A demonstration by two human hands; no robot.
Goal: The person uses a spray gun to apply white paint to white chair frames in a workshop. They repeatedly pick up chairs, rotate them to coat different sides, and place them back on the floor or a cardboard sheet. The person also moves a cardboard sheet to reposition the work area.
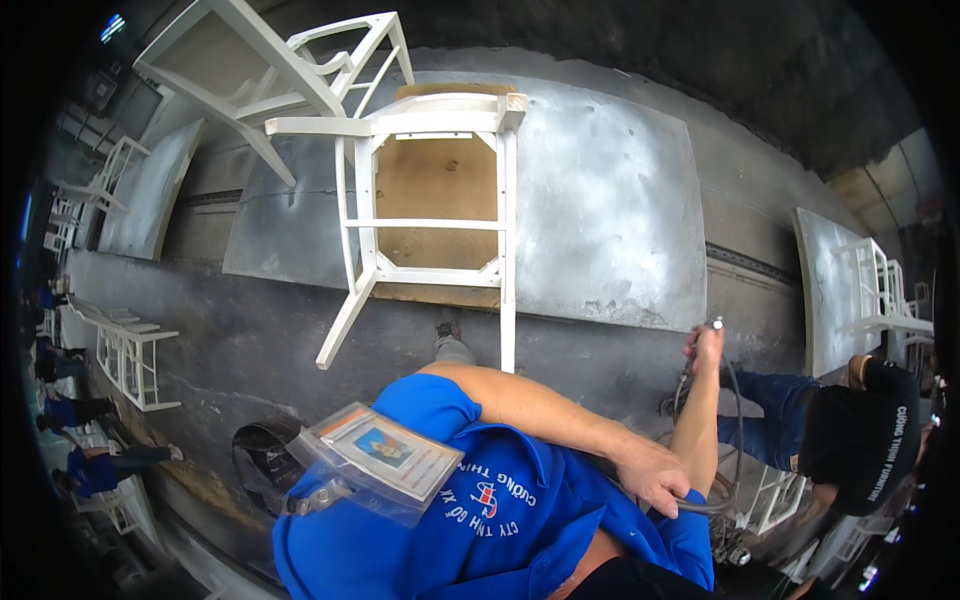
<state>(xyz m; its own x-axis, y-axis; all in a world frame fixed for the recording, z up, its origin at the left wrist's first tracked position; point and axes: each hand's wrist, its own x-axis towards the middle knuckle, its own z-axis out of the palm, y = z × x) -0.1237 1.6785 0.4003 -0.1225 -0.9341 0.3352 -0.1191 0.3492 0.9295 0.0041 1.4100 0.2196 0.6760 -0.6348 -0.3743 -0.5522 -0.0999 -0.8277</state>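
Note:
My right hand [707, 350] is closed round a spray gun [714, 325] with a metal end, held beyond the lower right corner of the metal-covered platform. My left arm reaches across my body, and my left hand [657, 477] grips a dark hose [712, 508] by my right forearm. Ahead of me a white chair frame [508, 200] lies tipped over, its open seat frame with corner blocks showing. A brown panel [437, 190] shows through that frame. Both hands are apart from the chair.
Under the chair is a grey metal-covered platform [610, 210]. Another white chair [330, 85] stands at its far left. A person in a black shirt [860, 435] is close on my right. More white chairs [135, 355] and several people are at the left. A dark round container [265, 460] is beside me.

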